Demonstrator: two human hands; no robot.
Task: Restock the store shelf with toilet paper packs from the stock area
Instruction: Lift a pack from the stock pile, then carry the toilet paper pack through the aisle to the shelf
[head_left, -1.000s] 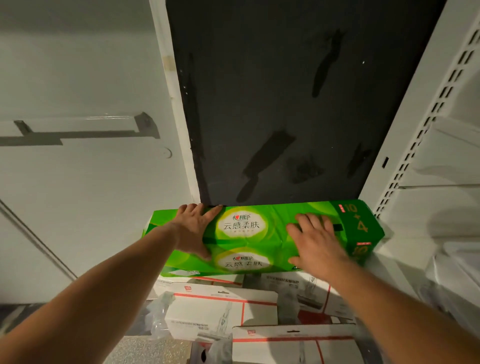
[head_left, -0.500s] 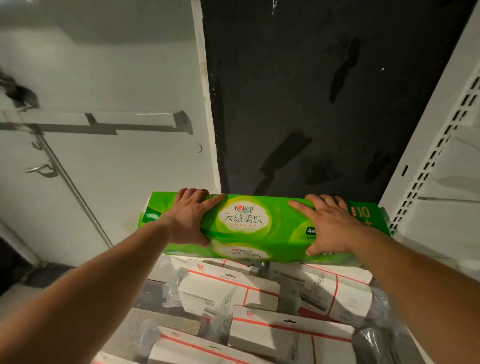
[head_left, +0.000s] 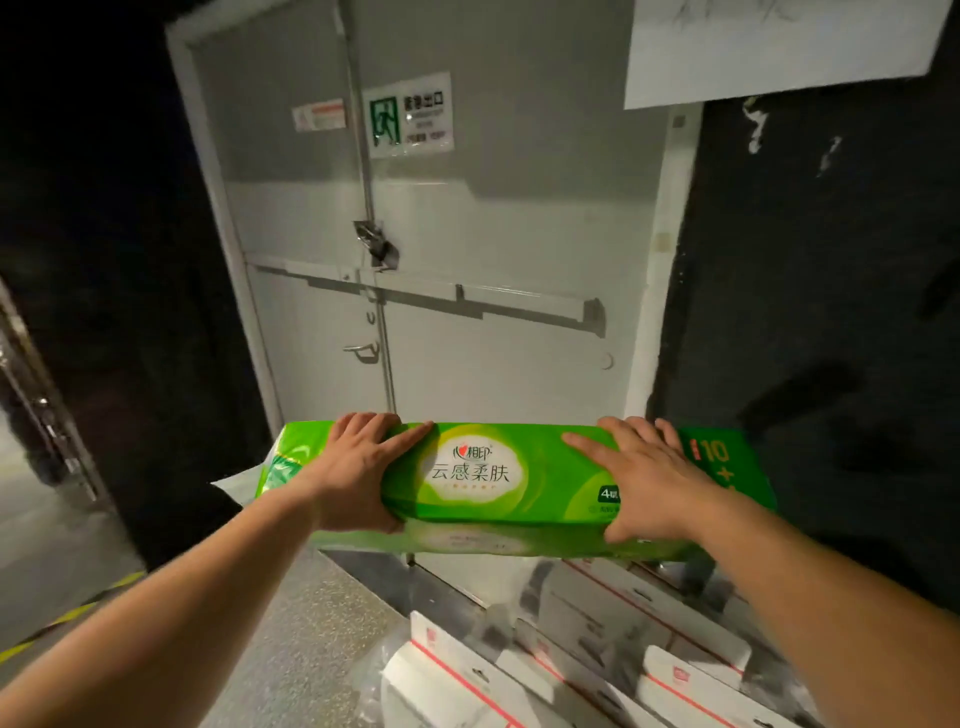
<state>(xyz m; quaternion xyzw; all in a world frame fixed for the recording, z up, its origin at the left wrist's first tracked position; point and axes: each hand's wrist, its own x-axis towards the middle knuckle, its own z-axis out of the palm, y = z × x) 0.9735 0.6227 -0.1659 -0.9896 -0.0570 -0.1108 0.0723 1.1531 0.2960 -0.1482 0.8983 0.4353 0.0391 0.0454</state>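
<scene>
Wrapping over the far top edge, the left hand's fingers grasp the green toilet paper pack with the thumb braced on its front; the right hand clamps the other end likewise, likely to keep the long soft pack level. It hangs lifted above white boxes, before a grey exit door.

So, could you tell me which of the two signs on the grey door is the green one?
The larger sign, right of the door's vertical rod, has a green running-figure exit symbol. The smaller label to its left is white with a red-orange band.
</scene>
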